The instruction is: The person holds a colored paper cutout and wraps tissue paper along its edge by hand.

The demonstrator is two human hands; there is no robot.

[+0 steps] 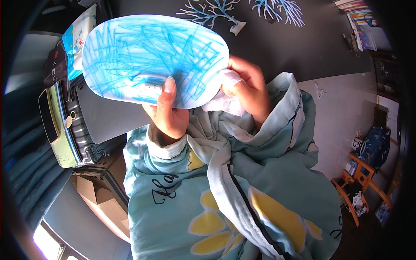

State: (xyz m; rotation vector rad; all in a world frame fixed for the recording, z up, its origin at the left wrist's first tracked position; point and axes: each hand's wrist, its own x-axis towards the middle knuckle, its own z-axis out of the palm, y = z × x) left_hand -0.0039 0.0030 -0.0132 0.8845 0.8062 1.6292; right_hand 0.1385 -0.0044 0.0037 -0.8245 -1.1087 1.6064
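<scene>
A white oval plastic panel (pixel 156 55), its face covered in blue scribbled strokes, is held up and tilted above my lap. My left hand (pixel 170 117) grips its lower edge, thumb on the face beside a small raised white part (pixel 151 88); the other fingers are hidden behind it. At the panel's right edge, my right hand (pixel 252 89) holds a crumpled white wipe (pixel 227 103), part of it wrapped over the thumb. The right fingertips are hidden behind the panel, so I cannot tell how firmly they touch it.
Two branching blue-and-white coral-like pieces (pixel 224 13) lie on the dark table (pixel 312 42). A soft wipes pack (pixel 78 39) stands left. Beyond the table's left edge are a phone (pixel 48 113) on a ribbed suitcase (pixel 76 130) and an open cardboard box (pixel 104 201). A wooden chair (pixel 362 169) stands right.
</scene>
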